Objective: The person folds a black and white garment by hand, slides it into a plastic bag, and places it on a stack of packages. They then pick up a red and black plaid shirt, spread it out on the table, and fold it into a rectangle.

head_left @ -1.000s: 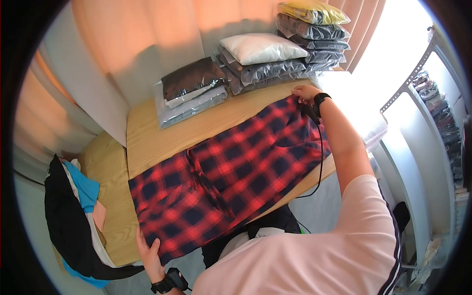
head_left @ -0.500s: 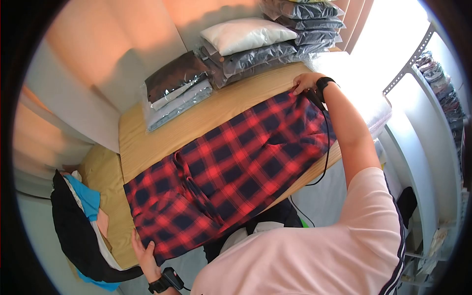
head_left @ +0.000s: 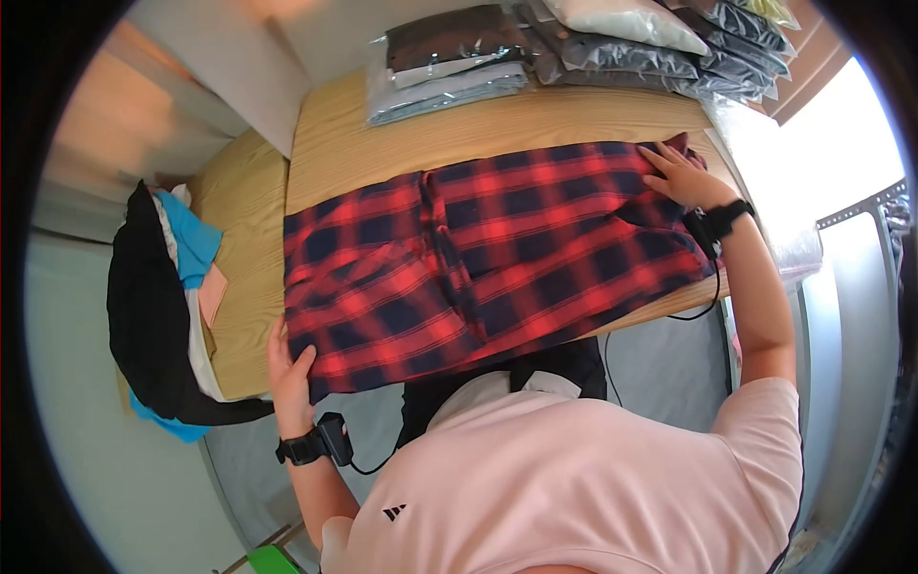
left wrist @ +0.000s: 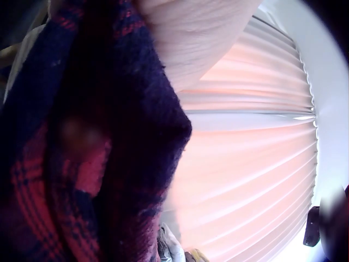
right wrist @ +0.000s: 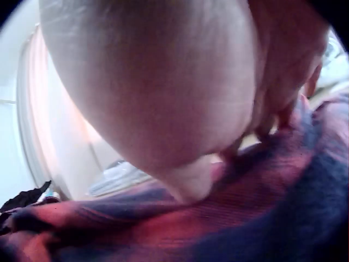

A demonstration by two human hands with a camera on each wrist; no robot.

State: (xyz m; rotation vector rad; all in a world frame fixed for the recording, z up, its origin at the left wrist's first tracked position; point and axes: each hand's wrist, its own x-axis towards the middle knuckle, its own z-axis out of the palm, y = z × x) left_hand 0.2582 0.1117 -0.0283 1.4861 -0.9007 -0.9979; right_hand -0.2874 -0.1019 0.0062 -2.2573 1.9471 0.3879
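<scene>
A red and navy plaid garment (head_left: 535, 230) lies folded lengthwise across the wooden table (head_left: 382, 153), its lower edge along the table's front. At its lower left corner the left hand (head_left: 292, 378) grips the edge, thumb on top and fingers beneath or beside it. In the left wrist view the plaid cloth (left wrist: 142, 120) hangs close beside the palm (left wrist: 191, 38). The right hand (head_left: 687, 180) rests with spread fingers on the garment's upper right end. Thumb and fingertips of the right hand (right wrist: 163, 93) touch the cloth (right wrist: 262, 207) in the right wrist view.
Bagged folded clothes (head_left: 459, 67) and a further stack of bags (head_left: 622, 53) stand at the back. Black cloth (head_left: 148, 316) and a blue piece (head_left: 194, 239) hang over the table's left side. A cable (head_left: 703, 311) runs from the right wrist device.
The right hand has let go of the garment's upper right corner and lies flatter on the cloth. The view has turned, and the left hand keeps its grip at the lower left corner.
</scene>
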